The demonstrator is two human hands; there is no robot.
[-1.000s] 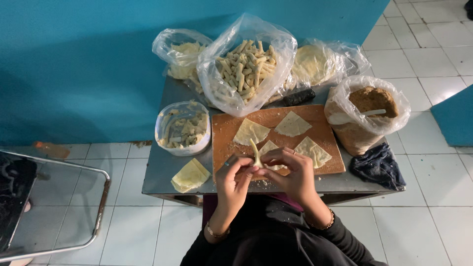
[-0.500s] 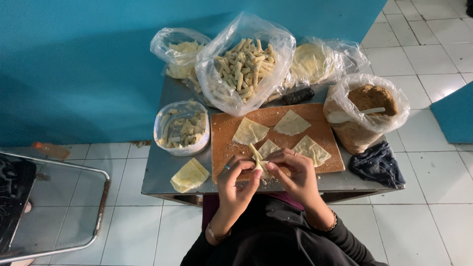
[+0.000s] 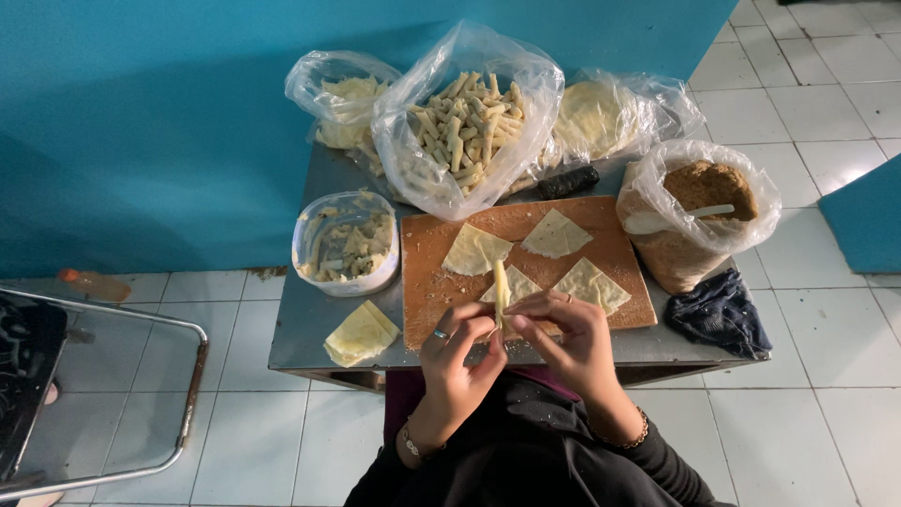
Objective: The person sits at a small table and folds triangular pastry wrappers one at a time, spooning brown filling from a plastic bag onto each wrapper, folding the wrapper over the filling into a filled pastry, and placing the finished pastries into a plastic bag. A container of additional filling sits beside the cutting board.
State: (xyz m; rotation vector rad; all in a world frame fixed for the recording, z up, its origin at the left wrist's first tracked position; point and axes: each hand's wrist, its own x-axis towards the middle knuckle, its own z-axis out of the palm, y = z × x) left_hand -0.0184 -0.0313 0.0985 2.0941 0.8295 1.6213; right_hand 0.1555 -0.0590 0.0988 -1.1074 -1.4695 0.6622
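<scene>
- Two hands meet over the near edge of the cutting board (image 3: 427, 282): the left hand (image 3: 457, 355) and the right hand (image 3: 569, 340) both pinch a thin rolled pastry stick (image 3: 500, 286), which stands almost upright between the fingertips.
- Rolling and sealing seems to be the step in hand; the stick looks nearly closed.
- Three flat wrappers (image 3: 556, 234) lie on the board.
- Finished sticks fill a big plastic bag (image 3: 466, 122) at the back of the bench (image 3: 310, 314).
- Filling sits in a bag with a spoon (image 3: 699, 211) on the right.
- Next move, I think, needs a firm press along the seam.
</scene>
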